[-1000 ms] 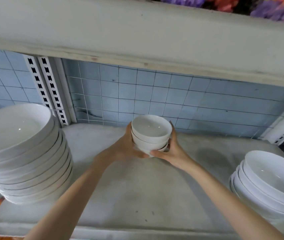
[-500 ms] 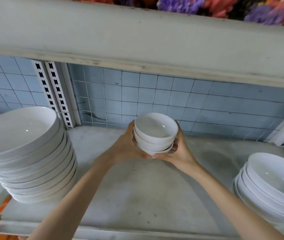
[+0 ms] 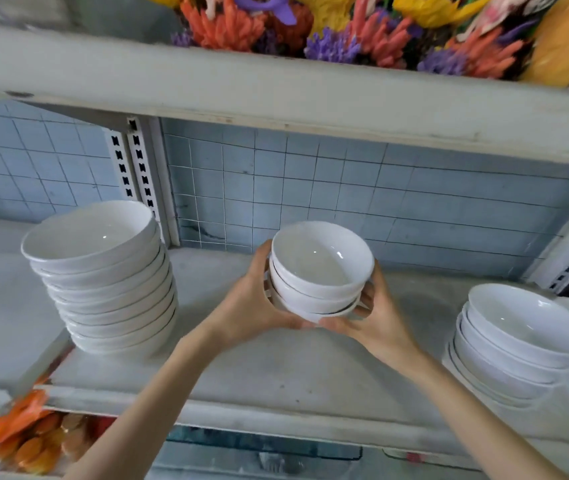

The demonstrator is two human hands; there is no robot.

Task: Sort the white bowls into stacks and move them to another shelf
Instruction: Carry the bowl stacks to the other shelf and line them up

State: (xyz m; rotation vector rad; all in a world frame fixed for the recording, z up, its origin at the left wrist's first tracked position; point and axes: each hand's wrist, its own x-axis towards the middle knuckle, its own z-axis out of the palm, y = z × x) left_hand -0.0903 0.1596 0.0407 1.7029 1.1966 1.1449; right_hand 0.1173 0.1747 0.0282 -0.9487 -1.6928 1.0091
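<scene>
Both hands are still holding the small stack of bowls [image 3: 321, 268], approx. three nested, over the middle of the shelf [image 3: 276, 375]. The left hand [image 3: 251, 306] is wrapping the stack's left side and the right hand [image 3: 376, 323] is cupping its right side and underside, with the thumbs nearly meeting below the front. The grip isn't changing vs. a second ago, and the bowl count is the same.

What is changing: the view is pulling back and tilting up, so the upper shelf [image 3: 276, 95] w/ artificial flowers [image 3: 345, 29] is now showing, as is the shelf's front edge. The stack is also looking a bit nearer the front than before. It's prob. coming off this shelf rather than being set down, i.e. the carry step is starting. Whether it's clear of the surface can't be told for certain.

The tall stack of wide bowls [image 3: 103, 271] is sitting at left, well apart. A lower stack [image 3: 525, 341] is sitting at right. Both are untouched.

Writing: none readable. There are no brands or labels on the bowls, the tiled wall [image 3: 345, 202] or the slotted upright [image 3: 137, 168].
</scene>
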